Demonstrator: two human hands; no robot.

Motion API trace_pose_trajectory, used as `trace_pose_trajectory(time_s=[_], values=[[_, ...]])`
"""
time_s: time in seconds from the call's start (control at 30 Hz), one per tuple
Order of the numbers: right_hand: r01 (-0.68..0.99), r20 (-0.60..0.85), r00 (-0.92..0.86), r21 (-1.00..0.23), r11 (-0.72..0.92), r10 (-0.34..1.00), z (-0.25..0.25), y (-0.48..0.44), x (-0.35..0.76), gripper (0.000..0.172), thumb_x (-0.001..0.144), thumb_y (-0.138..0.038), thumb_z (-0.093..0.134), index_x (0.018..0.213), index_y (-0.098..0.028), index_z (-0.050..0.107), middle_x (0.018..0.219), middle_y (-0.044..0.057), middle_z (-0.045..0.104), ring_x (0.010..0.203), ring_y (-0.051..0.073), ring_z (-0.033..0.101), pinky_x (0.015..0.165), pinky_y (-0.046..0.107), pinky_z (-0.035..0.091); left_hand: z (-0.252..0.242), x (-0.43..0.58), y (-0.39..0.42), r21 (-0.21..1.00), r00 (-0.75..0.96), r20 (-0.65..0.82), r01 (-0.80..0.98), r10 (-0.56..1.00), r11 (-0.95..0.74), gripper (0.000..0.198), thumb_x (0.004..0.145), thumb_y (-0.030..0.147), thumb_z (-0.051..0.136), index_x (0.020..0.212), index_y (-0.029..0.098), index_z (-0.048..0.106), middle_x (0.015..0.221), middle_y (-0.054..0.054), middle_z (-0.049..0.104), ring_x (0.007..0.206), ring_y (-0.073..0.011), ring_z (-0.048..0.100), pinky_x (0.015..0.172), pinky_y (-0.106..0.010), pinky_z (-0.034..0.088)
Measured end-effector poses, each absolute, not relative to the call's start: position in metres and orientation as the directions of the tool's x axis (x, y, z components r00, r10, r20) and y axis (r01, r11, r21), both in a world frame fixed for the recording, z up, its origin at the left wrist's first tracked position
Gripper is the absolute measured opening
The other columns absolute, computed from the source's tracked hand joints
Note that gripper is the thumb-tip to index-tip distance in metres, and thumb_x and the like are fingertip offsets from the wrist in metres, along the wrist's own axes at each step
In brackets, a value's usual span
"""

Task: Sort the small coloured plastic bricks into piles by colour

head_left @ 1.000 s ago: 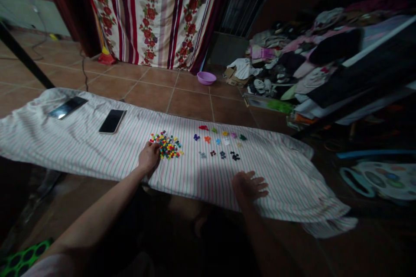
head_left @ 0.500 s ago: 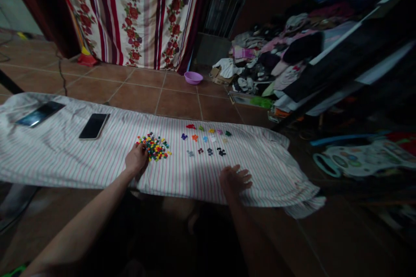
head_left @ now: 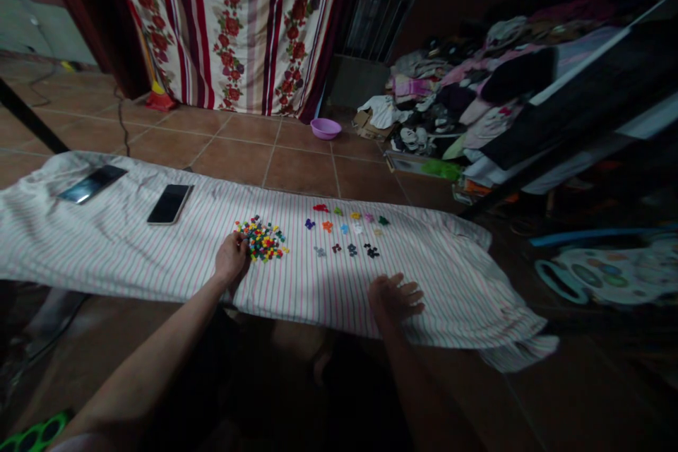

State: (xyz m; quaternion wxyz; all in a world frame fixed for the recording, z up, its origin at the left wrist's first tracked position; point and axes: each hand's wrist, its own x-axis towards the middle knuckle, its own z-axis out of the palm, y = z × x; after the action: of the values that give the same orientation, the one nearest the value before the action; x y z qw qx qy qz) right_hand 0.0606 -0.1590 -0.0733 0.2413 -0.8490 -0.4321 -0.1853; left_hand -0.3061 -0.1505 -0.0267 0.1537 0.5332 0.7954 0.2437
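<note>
My left hand [head_left: 232, 257] is at the left edge of a mixed pile of small coloured pieces [head_left: 265, 240]. Its fingers are pressed together at the pile; whatever is between them is too small to make out. To the right of the pile lie several small groups sorted by colour, among them a red group [head_left: 320, 208], an orange group [head_left: 327, 227], a grey group [head_left: 320, 252] and a black group [head_left: 372, 251]. My right hand [head_left: 395, 296] rests palm up near the front edge, fingers spread, holding nothing visible.
A striped cloth [head_left: 180, 261] covers the long surface. On its left lie a phone [head_left: 170, 204] and a dark tablet-like device [head_left: 93, 184]. Beyond, on the tiled floor, are a purple basin [head_left: 325, 128] and a heap of clothes [head_left: 450, 92]. A patterned curtain [head_left: 248, 28] hangs behind.
The view has shifted, so everything appears slightly further right. My left hand stays at the pile with its fingers together, and my right hand remains spread on the cloth.
</note>
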Motion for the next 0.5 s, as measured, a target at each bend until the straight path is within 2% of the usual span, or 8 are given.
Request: trace_pose_trajectory(time_s=[0.17,0.3,0.5], values=[[0.823,0.524,0.564,-0.293,-0.487,0.638,-0.065,-0.161,0.058,0.046,0.084,-0.027,0.042,0.121,-0.006,0.061,0.125,0.031,0.055,0.118,0.046,0.047,0.083,0.069,0.037,-0.028,-0.305,-0.150,0.594,-0.396,0.032,0.746,0.918,0.301,0.018,0.091,0.028,0.044,0.099,0.021,0.058,0.091,-0.004,0.069,0.085,-0.0170,0.065,0.076,-0.027,0.047],[0.832,0.499,0.553,-0.289,-0.473,0.667,-0.066,-0.163,0.059,0.046,0.085,-0.027,0.042,0.122,-0.007,0.060,0.124,0.031,0.056,0.117,0.045,0.048,0.083,0.069,0.038,-0.028,-0.302,-0.151,0.613,-0.396,0.071,0.741,0.915,0.273,0.020,0.089,0.027,0.045,0.102,0.019,0.059,0.097,-0.006,0.067,0.086,-0.0170,0.064,0.079,-0.029,0.048],[0.839,0.582,0.530,-0.250,-0.484,0.617,-0.080,-0.160,0.065,0.045,0.088,-0.030,0.041,0.120,-0.004,0.060,0.126,0.032,0.054,0.122,0.046,0.045,0.086,0.068,0.038,-0.027,-0.289,-0.151,0.640,-0.364,0.134,0.742,0.922,0.200,0.021,0.089,0.029,0.044,0.100,0.020,0.060,0.102,-0.007,0.062,0.088,-0.0173,0.062,0.085,-0.032,0.049]])
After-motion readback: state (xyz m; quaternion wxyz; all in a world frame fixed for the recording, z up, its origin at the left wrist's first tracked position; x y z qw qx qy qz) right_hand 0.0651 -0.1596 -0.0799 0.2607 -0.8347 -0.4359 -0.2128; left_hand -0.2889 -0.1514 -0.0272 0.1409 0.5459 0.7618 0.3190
